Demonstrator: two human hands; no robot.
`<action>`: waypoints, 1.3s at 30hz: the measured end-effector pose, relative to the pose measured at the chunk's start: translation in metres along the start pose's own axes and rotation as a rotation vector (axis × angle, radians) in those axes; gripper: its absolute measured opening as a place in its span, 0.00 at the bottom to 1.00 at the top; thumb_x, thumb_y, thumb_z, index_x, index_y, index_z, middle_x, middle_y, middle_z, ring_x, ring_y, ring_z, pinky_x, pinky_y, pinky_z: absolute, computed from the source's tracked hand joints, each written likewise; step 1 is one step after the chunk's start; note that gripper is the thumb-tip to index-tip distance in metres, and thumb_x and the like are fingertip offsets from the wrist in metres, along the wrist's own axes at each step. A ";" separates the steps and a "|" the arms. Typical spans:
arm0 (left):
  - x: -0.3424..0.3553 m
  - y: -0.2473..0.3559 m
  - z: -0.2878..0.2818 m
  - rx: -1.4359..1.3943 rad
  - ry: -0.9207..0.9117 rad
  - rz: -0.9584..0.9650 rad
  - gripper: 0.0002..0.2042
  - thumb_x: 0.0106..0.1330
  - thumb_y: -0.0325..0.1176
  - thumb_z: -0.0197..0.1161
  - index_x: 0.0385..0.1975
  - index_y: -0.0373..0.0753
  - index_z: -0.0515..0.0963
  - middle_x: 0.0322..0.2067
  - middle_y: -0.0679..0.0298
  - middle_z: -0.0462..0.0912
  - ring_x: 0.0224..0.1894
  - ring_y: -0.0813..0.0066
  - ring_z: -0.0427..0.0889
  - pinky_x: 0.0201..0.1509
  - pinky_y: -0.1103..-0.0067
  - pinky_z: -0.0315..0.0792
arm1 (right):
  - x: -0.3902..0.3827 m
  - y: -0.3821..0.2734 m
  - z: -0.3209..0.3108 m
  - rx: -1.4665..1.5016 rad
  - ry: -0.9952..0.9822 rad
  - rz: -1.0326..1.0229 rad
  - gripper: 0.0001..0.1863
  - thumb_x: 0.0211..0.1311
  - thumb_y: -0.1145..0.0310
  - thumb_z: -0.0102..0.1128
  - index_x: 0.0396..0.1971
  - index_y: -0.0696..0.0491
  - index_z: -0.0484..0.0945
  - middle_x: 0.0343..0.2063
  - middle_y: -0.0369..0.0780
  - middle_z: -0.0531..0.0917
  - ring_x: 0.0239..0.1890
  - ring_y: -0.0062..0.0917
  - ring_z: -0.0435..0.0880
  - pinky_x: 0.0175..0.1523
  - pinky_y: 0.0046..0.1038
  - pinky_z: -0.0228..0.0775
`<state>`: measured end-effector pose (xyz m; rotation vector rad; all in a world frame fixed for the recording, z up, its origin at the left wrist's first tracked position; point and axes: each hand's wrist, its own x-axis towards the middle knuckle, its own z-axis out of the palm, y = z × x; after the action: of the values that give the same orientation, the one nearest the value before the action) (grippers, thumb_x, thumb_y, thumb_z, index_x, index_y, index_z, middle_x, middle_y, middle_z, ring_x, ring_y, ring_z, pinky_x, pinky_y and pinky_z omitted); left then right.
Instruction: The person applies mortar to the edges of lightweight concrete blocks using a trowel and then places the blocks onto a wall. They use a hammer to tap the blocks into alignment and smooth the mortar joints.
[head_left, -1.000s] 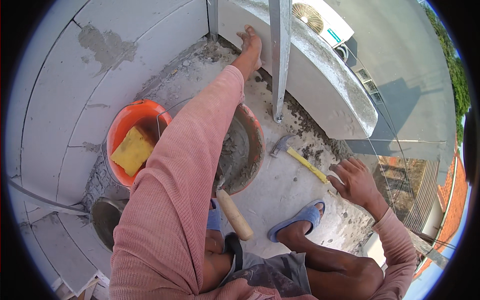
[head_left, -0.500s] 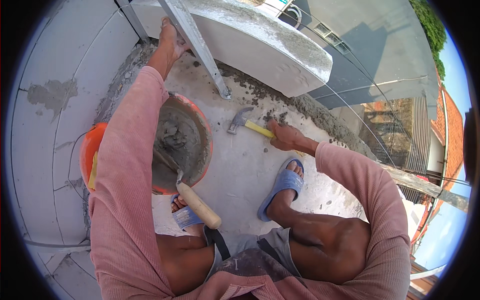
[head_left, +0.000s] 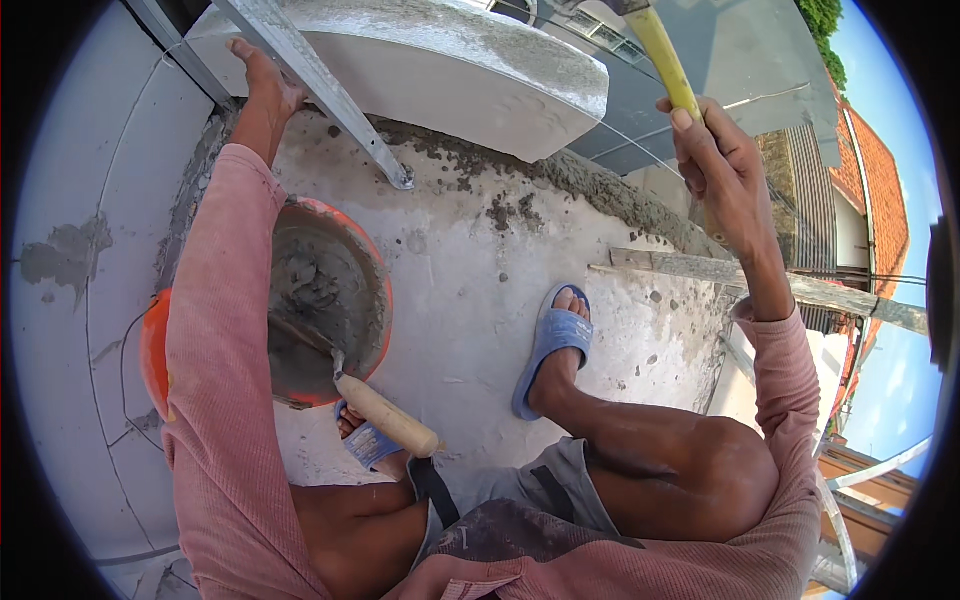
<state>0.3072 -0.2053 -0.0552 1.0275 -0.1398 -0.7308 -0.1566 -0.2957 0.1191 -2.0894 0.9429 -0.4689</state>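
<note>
My left hand (head_left: 266,88) reaches to the white block (head_left: 450,95), its visible fingers stretched against the block's face. A slanting metal profile (head_left: 320,95) crosses in front and hides part of that hand. High on the right, my right hand (head_left: 722,165) is closed around the yellow handle of a hammer (head_left: 660,55); the head is partly cut off by the top edge. Below my left arm sits an orange bucket (head_left: 385,345) of wet grey mortar (head_left: 315,285). A trowel (head_left: 385,412) rests in it, wooden handle toward me.
A pale block wall (head_left: 70,350) runs along the left, with a second orange container (head_left: 156,345) near it. Mortar (head_left: 640,210) lines the floor's far edge. A wooden plank (head_left: 760,278) sticks out at right. Thin wires and roofs (head_left: 880,200) show beyond.
My right hand has raised the hammer from low over the floor to high on the right. My left hand stays at the block. The view has shifted slightly.
</note>
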 end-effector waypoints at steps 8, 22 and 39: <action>-0.005 0.000 0.004 -0.014 -0.015 0.029 0.50 0.70 0.80 0.26 0.82 0.46 0.46 0.80 0.55 0.50 0.80 0.45 0.53 0.77 0.40 0.54 | 0.042 0.029 -0.005 0.168 0.057 0.176 0.18 0.79 0.51 0.56 0.49 0.52 0.79 0.21 0.26 0.69 0.17 0.08 0.63 0.19 0.17 0.52; -0.014 0.031 -0.026 0.082 0.276 -0.140 0.44 0.77 0.70 0.33 0.81 0.41 0.46 0.79 0.45 0.47 0.77 0.42 0.56 0.78 0.46 0.54 | 0.085 0.054 -0.052 0.126 -0.364 0.274 0.22 0.78 0.52 0.57 0.52 0.59 0.79 0.23 0.28 0.73 0.13 0.06 0.66 0.13 0.12 0.58; -0.062 0.053 0.121 2.266 -0.371 0.929 0.27 0.81 0.52 0.52 0.70 0.42 0.74 0.66 0.45 0.77 0.71 0.51 0.74 0.75 0.66 0.66 | 0.207 0.158 -0.048 0.357 -0.726 0.357 0.24 0.77 0.54 0.60 0.54 0.63 0.77 0.20 0.27 0.73 0.10 0.04 0.65 0.10 0.11 0.56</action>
<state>0.2335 -0.2389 0.0656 2.5208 -1.9378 0.5249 -0.1228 -0.5419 0.0293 -1.5320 0.6989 0.2841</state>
